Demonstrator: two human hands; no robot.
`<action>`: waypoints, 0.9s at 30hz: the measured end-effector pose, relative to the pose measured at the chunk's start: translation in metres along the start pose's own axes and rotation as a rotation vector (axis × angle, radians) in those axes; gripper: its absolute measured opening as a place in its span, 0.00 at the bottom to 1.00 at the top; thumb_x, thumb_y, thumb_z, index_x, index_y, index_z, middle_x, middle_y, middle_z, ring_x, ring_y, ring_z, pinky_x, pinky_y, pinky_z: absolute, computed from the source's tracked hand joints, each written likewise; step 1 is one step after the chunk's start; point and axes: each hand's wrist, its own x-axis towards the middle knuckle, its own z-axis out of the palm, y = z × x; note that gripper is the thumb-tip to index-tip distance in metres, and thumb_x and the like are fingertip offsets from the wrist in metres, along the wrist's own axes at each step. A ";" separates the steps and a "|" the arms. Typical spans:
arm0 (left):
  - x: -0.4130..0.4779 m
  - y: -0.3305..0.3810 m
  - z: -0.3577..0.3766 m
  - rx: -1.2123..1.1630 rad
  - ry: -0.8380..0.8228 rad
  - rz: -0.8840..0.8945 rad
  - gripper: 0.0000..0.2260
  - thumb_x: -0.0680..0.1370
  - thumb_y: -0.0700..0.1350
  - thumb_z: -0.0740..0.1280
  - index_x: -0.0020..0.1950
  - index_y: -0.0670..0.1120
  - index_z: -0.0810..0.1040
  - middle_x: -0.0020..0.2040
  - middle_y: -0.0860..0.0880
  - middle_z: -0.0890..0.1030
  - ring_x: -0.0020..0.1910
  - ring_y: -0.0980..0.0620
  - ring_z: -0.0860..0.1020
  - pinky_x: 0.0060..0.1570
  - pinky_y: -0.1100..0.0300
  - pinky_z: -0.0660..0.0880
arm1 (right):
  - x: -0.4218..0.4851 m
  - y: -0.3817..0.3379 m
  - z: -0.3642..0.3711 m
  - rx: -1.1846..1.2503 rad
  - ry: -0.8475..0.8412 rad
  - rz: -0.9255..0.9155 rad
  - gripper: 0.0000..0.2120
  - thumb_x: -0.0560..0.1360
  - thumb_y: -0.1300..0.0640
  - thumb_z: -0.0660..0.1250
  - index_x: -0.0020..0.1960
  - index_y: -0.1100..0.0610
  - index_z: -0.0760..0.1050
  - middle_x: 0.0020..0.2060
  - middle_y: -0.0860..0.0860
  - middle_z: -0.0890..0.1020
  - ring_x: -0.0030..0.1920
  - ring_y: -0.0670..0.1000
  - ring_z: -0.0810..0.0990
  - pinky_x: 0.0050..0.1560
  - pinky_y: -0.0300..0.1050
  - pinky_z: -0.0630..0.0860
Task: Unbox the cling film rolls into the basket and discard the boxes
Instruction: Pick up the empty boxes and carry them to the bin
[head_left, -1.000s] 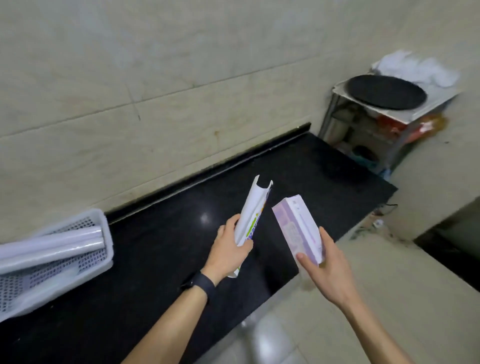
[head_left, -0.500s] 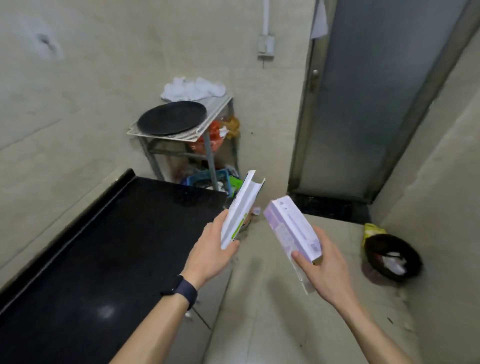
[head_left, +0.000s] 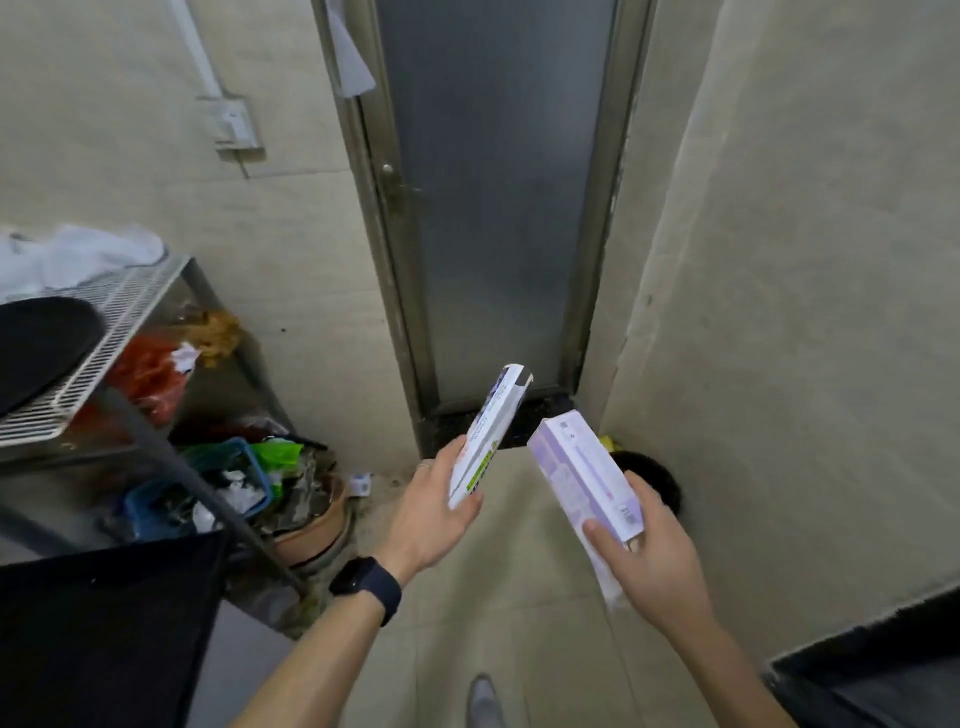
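My left hand (head_left: 434, 512) grips a white cling film box (head_left: 491, 428) with green print, its open end pointing up towards the door. My right hand (head_left: 649, 561) holds a pale purple cling film box (head_left: 584, 475) by its lower end, tilted up to the left. Both boxes hang over the tiled floor, side by side and apart. A black round bin (head_left: 657, 478) sits on the floor in the corner, partly hidden behind the purple box. The basket and the rolls are out of view.
A grey metal door (head_left: 498, 208) stands straight ahead. A wire rack (head_left: 104, 338) with a black round pan and white cloths stands on the left, with a blue crate (head_left: 228, 483) of rubbish under it. The black counter corner (head_left: 104, 623) is at lower left.
The view has swung right, away from the counter and basket, towards the door and the corner bin. Both hands kept hold of their boxes and moved with it.
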 end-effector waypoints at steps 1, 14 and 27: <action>0.020 0.000 0.009 -0.016 -0.028 0.014 0.31 0.76 0.49 0.68 0.77 0.56 0.59 0.64 0.52 0.75 0.59 0.51 0.72 0.51 0.63 0.65 | 0.014 0.005 -0.001 -0.008 0.021 0.035 0.30 0.72 0.42 0.71 0.71 0.41 0.65 0.62 0.40 0.76 0.61 0.48 0.76 0.58 0.52 0.75; 0.204 -0.003 0.142 -0.053 -0.474 -0.026 0.31 0.76 0.56 0.65 0.76 0.60 0.56 0.61 0.50 0.74 0.53 0.52 0.75 0.50 0.58 0.72 | 0.129 0.082 -0.021 -0.016 0.163 0.507 0.32 0.72 0.43 0.73 0.72 0.47 0.66 0.65 0.47 0.77 0.62 0.54 0.77 0.56 0.50 0.74; 0.327 0.010 0.294 -0.090 -0.749 -0.318 0.29 0.76 0.50 0.68 0.75 0.55 0.61 0.62 0.48 0.77 0.54 0.50 0.76 0.51 0.55 0.75 | 0.261 0.222 -0.030 0.120 0.012 0.881 0.28 0.71 0.58 0.71 0.68 0.50 0.66 0.58 0.52 0.73 0.54 0.53 0.76 0.52 0.50 0.76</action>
